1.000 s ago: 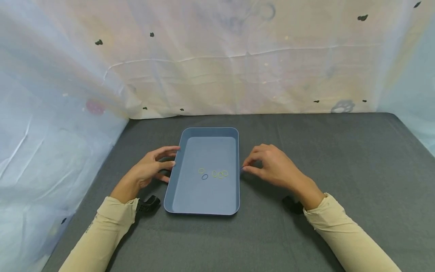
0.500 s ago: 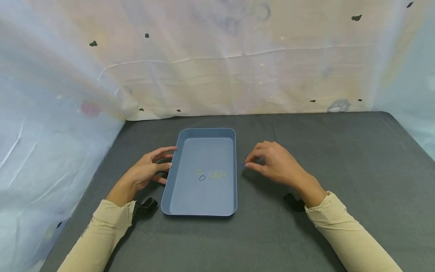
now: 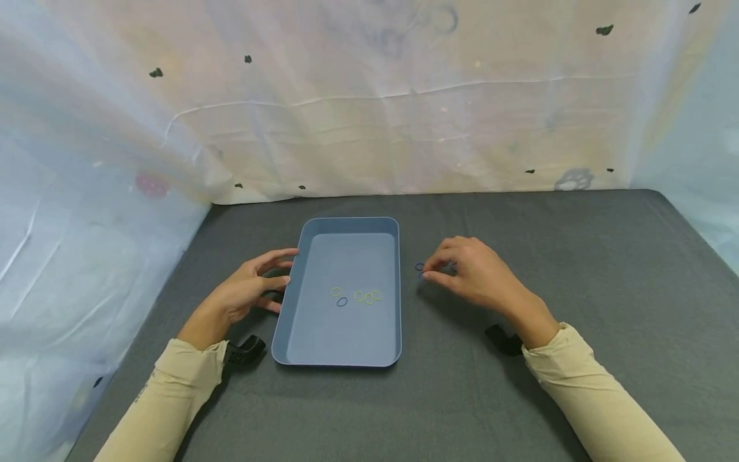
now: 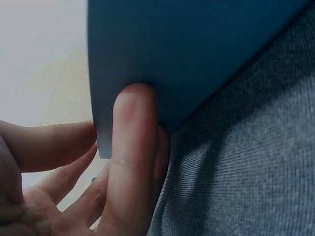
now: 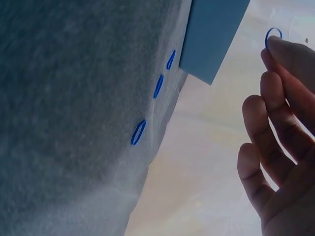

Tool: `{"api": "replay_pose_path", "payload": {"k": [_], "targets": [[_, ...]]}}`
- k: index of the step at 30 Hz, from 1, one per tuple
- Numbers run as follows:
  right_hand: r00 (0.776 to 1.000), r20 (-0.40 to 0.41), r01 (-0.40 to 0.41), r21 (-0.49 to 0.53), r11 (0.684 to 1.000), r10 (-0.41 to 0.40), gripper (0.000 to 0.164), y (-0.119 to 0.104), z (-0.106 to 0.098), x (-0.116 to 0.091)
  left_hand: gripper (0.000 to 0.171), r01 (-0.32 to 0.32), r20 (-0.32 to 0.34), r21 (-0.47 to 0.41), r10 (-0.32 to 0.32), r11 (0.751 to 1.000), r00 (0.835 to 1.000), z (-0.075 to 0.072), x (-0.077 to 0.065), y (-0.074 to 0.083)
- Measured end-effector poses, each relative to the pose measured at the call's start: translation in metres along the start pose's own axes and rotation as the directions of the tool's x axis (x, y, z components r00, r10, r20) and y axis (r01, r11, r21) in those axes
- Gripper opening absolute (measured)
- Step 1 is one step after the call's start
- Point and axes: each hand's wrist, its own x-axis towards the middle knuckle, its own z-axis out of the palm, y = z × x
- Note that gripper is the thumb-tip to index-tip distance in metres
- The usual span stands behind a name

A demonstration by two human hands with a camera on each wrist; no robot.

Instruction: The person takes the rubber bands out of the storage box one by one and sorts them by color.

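Observation:
My right hand (image 3: 476,273) is held just above the cloth to the right of a blue-grey tray (image 3: 346,346). Its thumb and forefinger pinch a thin blue rubber band (image 5: 267,37), seen clearly in the right wrist view. Below it on the cloth lie three blue rubber bands (image 5: 171,59), in a loose row beside the tray. My left hand (image 3: 245,292) touches the tray's left side, thumb against the outer wall and fingers by the rim. Inside the tray are several yellow rubber bands (image 3: 369,303) and one blue band (image 3: 342,306).
A dark grey cloth (image 3: 519,404) covers the table. Behind it hangs a pale patterned sheet (image 3: 369,147), with more sheeting at both sides. A black strap (image 3: 247,350) is on the left wrist, another (image 3: 503,340) on the right.
My right hand has moved a little right and away from the tray with the pinched band, and a blue band on the cloth has come into sight. The left hand stays at the tray.

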Motion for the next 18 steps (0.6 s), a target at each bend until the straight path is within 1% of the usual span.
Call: {"api": "replay_pose_path", "payload": {"k": [5, 10, 18], "targets": [[1.0, 0.0, -0.009, -0.016, 1.0, 0.009, 0.005, 0.004, -0.002, -0.001, 0.062, 0.006, 0.004, -0.005, -0.006, 1.0, 1.0, -0.001, 0.001, -0.001], [1.0, -0.013, -0.004, -0.027, 1.0, 0.003, 0.004, 0.007, -0.003, -0.001, 0.06, 0.017, -0.004, -0.009, -0.017, 1.0, 1.0, 0.0, 0.002, 0.0], [1.0, -0.025, -0.01, -0.042, 0.999, 0.009, 0.005, 0.013, -0.005, -0.002, 0.06, 0.025, -0.008, -0.019, -0.025, 1.0, 1.0, 0.0, 0.001, 0.002]]}}
